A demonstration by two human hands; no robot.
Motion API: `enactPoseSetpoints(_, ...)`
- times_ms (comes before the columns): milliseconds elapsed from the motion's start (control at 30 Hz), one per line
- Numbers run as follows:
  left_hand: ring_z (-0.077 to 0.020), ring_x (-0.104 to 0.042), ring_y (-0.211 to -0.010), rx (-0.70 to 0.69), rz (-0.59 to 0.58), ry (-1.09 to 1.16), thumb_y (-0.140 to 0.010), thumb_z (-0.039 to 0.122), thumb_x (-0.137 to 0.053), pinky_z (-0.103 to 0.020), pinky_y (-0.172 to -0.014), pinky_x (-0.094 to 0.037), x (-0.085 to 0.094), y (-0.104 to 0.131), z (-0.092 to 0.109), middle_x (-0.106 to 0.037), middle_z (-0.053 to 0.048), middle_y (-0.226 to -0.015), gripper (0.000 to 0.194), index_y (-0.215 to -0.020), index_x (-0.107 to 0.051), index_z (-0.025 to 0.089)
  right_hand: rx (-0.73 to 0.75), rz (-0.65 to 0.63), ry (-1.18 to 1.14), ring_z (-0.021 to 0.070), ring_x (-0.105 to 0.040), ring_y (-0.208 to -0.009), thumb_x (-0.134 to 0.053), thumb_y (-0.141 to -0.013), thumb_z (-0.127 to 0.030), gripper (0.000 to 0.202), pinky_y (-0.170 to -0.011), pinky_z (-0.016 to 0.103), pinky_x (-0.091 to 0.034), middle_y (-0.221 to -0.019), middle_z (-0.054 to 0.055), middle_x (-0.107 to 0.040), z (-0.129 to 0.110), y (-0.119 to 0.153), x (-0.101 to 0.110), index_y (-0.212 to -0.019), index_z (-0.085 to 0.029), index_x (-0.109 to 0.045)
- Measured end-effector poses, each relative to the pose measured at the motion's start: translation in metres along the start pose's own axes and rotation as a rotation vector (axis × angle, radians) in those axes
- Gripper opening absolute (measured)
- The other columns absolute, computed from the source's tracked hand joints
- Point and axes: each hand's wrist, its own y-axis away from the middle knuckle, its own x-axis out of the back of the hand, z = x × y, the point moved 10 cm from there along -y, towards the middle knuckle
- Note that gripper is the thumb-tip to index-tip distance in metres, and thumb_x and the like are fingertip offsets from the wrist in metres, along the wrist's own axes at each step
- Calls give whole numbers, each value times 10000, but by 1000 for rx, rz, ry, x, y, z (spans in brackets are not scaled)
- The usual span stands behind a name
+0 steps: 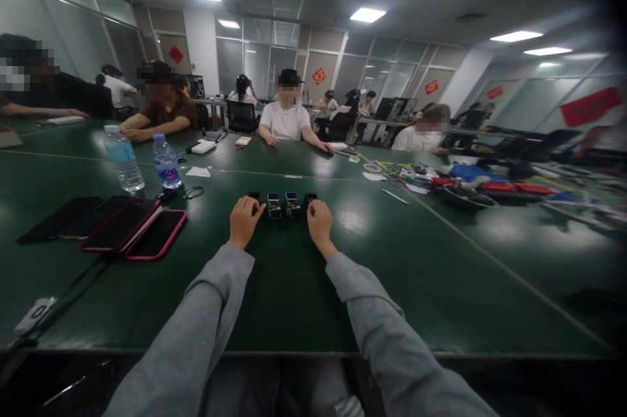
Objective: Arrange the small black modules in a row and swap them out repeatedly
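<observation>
Two small box-shaped devices with little screens, the left device (273, 205) and the right device (292, 204), stand side by side on the green table (313, 293). At the left end of this row, my left hand (242, 222) is closed, its fingers curled at a small black block (253, 195) that they partly cover. My right hand (320, 221) is likewise closed at the right end, against another small black block (310, 197). Its fingertips and much of that block are hidden. Both forearms rest low over the table in grey sleeves.
Several phones, among them a pink-cased phone (157, 234), lie at the left. Behind them stand a clear bottle (125, 162) and a purple-labelled bottle (167, 162). A pen (395, 197) and a pile of cables and bags (482, 185) lie at the right. A person (287, 117) sits opposite.
</observation>
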Motion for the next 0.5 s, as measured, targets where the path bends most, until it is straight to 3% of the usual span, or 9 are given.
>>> enactPoseSetpoints(167,-158,-491,-619,35,-9,-20,-977,429,-421,-277,-637,-321,-9,5,-10,-565,-34,-650,408,-681,-590,206,-136,-48,-32,128,-462,-620,-387,-903,-148,266,-601,250,-243,-675,2,-559,16,6,-6,-759,-195,-605)
enactPoseSetpoints(367,-152,-478,-606,56,-15,-59,-956,285,-442,-285,-613,-262,-11,4,-17,-580,-32,-640,352,-638,-567,200,-185,-61,-87,120,-458,-610,-391,-873,-135,259,-591,247,-228,-659,-3,-553,22,7,-7,-728,-197,-597)
enactPoseSetpoints(500,-133,-405,-567,78,-31,-14,-926,206,-435,-282,-597,-233,-12,4,-21,-498,-4,-582,340,-590,-488,194,-201,-51,-110,116,-431,-601,-386,-859,-128,249,-591,249,-221,-644,-8,-530,25,6,-8,-709,-194,-574)
